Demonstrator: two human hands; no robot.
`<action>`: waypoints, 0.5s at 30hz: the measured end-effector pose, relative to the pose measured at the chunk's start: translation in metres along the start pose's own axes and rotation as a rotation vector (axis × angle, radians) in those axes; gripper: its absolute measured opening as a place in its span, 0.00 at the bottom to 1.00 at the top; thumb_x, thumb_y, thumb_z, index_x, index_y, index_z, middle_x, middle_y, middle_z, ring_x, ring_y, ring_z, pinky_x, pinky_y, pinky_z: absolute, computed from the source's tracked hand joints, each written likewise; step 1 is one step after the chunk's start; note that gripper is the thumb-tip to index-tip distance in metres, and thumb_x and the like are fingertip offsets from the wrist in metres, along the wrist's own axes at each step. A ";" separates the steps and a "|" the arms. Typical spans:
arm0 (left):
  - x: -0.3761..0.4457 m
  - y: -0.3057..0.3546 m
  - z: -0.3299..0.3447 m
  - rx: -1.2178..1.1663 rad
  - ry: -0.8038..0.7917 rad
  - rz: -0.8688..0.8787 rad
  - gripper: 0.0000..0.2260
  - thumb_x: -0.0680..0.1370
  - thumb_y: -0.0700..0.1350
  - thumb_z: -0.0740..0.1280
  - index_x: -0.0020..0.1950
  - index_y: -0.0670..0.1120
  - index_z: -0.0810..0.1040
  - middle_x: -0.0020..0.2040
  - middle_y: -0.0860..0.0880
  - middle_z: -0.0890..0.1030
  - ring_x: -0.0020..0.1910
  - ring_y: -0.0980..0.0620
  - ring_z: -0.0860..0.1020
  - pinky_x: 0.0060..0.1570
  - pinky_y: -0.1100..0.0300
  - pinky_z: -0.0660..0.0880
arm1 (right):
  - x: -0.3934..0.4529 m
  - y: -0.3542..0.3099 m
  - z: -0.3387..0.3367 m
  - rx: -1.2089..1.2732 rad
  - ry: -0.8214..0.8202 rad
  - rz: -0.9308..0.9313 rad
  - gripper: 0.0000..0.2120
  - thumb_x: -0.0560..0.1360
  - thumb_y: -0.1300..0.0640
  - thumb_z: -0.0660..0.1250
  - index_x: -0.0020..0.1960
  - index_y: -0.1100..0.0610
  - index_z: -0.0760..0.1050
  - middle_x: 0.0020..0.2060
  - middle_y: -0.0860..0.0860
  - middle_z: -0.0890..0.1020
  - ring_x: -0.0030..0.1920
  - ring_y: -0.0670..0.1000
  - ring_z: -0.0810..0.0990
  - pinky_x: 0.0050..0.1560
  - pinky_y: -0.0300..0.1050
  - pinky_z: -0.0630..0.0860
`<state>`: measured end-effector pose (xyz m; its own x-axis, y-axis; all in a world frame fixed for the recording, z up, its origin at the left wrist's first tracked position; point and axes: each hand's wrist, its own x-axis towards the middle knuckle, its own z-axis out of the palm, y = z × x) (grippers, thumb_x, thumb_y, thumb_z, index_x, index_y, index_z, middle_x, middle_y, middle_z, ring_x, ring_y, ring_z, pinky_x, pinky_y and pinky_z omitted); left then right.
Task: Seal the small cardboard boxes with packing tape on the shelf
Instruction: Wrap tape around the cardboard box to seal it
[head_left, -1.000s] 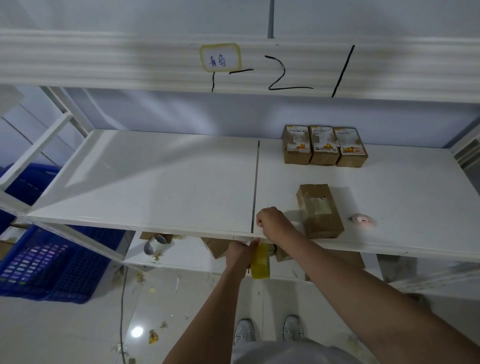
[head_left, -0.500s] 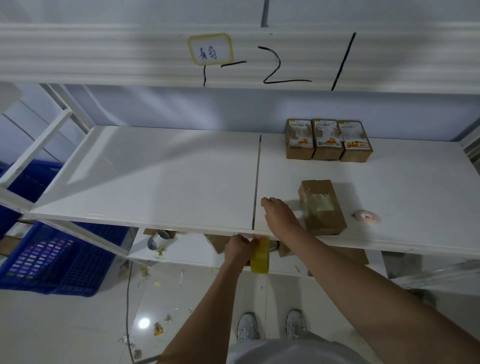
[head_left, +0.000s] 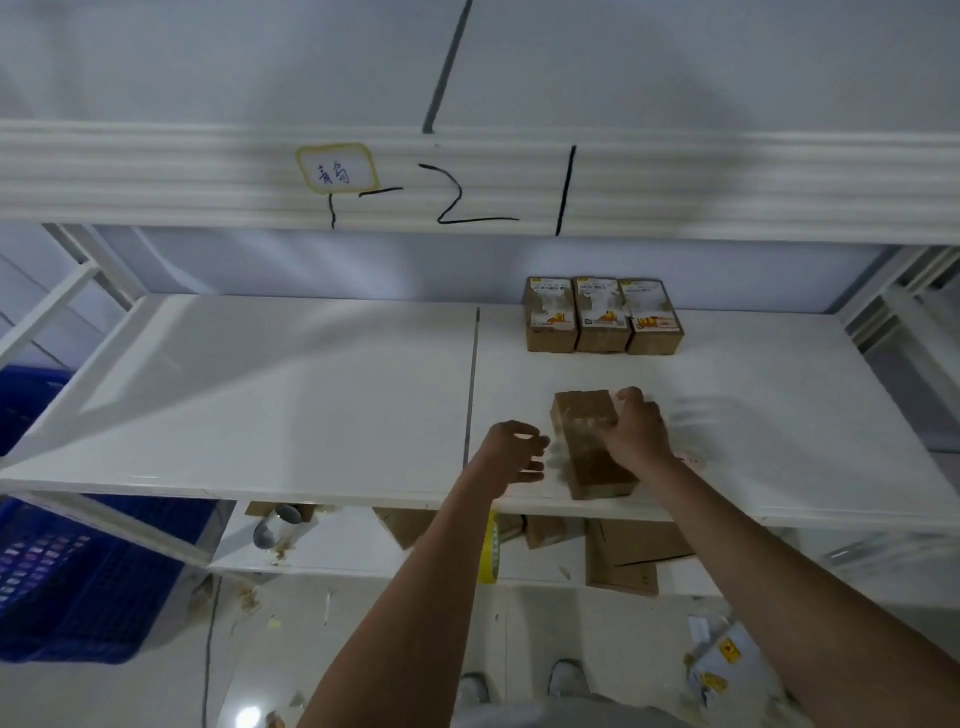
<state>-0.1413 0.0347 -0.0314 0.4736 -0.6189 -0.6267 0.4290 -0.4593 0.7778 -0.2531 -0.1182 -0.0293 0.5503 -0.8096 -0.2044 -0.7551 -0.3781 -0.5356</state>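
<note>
Here, at lower centre right of the frame, the right hand (head_left: 636, 439) grips the brown box (head_left: 589, 441) on the white shelf (head_left: 311, 395), likely steadying it, while the left hand (head_left: 511, 452) hovers beside it, fingers loosely curled, empty.

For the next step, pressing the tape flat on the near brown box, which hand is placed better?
Probably the right hand: it already lies on the brown box, fingers over the taped top. The left hand hovers beside the box with loose fingers, holding nothing, apparently not touching it.
</note>
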 end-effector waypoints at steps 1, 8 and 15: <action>0.004 -0.001 0.008 -0.037 0.004 -0.014 0.14 0.79 0.39 0.69 0.63 0.40 0.74 0.55 0.40 0.80 0.48 0.43 0.81 0.54 0.49 0.81 | -0.001 0.004 0.000 0.021 -0.040 0.022 0.30 0.76 0.48 0.72 0.72 0.55 0.63 0.65 0.60 0.73 0.63 0.61 0.75 0.56 0.52 0.76; 0.022 -0.001 0.038 -0.172 0.131 -0.125 0.13 0.79 0.41 0.70 0.62 0.38 0.76 0.56 0.40 0.81 0.53 0.43 0.82 0.55 0.47 0.81 | 0.002 0.014 0.004 0.056 -0.173 0.069 0.27 0.77 0.50 0.71 0.71 0.55 0.64 0.64 0.56 0.77 0.62 0.57 0.78 0.54 0.48 0.75; 0.027 -0.002 0.042 -0.325 0.202 -0.180 0.02 0.75 0.31 0.72 0.47 0.36 0.82 0.45 0.38 0.82 0.46 0.42 0.82 0.48 0.53 0.82 | 0.006 0.018 0.002 0.079 -0.191 0.051 0.29 0.76 0.49 0.73 0.70 0.57 0.65 0.65 0.56 0.77 0.64 0.58 0.76 0.57 0.49 0.74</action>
<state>-0.1624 -0.0078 -0.0479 0.4959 -0.3951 -0.7733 0.7239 -0.3038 0.6195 -0.2629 -0.1293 -0.0420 0.5754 -0.7238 -0.3807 -0.7574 -0.2960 -0.5820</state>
